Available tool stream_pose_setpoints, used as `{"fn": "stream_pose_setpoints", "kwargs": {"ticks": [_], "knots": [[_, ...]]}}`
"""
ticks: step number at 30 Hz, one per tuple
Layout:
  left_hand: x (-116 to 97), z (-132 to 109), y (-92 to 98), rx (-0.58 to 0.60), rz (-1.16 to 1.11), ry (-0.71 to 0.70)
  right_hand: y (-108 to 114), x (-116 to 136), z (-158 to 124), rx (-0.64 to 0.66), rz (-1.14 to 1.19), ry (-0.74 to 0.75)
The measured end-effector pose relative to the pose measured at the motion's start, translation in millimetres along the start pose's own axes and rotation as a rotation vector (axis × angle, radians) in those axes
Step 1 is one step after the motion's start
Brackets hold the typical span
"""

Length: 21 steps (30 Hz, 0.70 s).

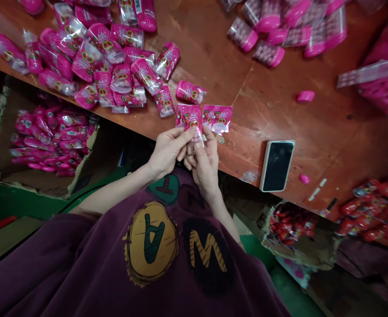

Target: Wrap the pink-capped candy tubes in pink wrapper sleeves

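Observation:
Both my hands are together at the table's front edge. My left hand (167, 149) pinches a small clear candy bottle with a pink printed sleeve (194, 119). The fingers of my right hand (207, 160) are closed on its lower end, where pale round candies show through. Some of the fingertips are hidden behind the bottle. Just right of it lie flat pink printed sleeves (217, 118). A sleeved candy bottle (190, 92) lies on its side beyond my hands.
A heap of sleeved bottles (104, 75) covers the table's left side. Unsleeved bottles with pink caps (289, 26) lie at the back right. A phone (277, 166) rests near the front edge. Cardboard boxes hold pink packs (53, 141) and red packs (291, 226) below.

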State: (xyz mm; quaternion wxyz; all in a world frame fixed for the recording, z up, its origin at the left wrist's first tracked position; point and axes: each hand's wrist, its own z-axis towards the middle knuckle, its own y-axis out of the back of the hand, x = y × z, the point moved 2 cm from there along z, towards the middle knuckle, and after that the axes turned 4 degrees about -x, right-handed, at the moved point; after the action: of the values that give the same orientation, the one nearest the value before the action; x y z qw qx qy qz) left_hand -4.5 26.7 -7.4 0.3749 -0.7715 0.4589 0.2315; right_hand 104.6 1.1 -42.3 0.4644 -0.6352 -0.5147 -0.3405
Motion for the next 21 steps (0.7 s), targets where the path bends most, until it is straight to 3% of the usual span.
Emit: {"fn": "stream_pose_setpoints", "kwargs": {"ticks": [5,12,18,21], "knots": [[-1.7,-5.6,-2.7,-0.054,-0.009,-0.030,-2.3,-0.8,1.9,-0.050,-0.161,0.173],[-7.9,7.3,-0.3,0.108,-0.053,0.169,3.3,-0.3,1.8,-0.024,-0.289,0.278],[-8.9,12.8,6.9,0.237,-0.034,0.197,5.3,10.4,-3.2,0.011,-0.013,-0.016],[-6.7,13.8,11.2,0.323,-0.011,0.208,3.0,17.2,-7.5,-0.001,0.094,-0.088]]}}
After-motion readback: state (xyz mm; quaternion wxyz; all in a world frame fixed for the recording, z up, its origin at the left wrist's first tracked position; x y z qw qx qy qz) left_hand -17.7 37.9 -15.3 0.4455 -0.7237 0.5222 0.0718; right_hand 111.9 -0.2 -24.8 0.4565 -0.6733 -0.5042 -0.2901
